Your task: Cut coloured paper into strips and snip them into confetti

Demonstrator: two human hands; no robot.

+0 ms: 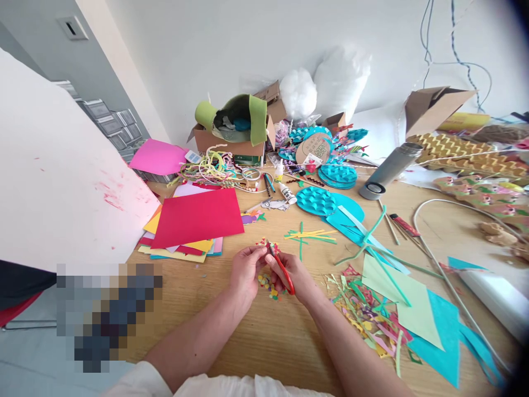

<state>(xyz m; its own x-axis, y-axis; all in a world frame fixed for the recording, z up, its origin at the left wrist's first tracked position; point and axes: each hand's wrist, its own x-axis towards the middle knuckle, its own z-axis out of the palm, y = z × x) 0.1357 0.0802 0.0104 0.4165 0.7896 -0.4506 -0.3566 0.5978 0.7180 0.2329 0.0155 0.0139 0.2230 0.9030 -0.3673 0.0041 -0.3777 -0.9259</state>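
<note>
Red-handled scissors (pixel 286 274) are gripped in my right hand (pixel 290 268), their blades pointing up and to the left. Close beside the blades, my left hand (pixel 247 268) is closed in a pinch; whatever small thing sits between its fingertips I cannot make out. On the table under and just beyond my hands lie tiny cut paper pieces (pixel 268 282), yellow, green and orange nearer me and reddish farther off. Thin yellow and green paper strips (pixel 312 235) lie crossed to the right of my fingertips.
A stack of coloured paper with a red sheet (pixel 200 216) on top lies left. Paper scraps (pixel 363 314) and green and blue sheets (pixel 438 331) spread right. Glue bottles (pixel 288 193), blue paper discs (pixel 316 200) and a grey flask (pixel 390 168) stand or lie farther back.
</note>
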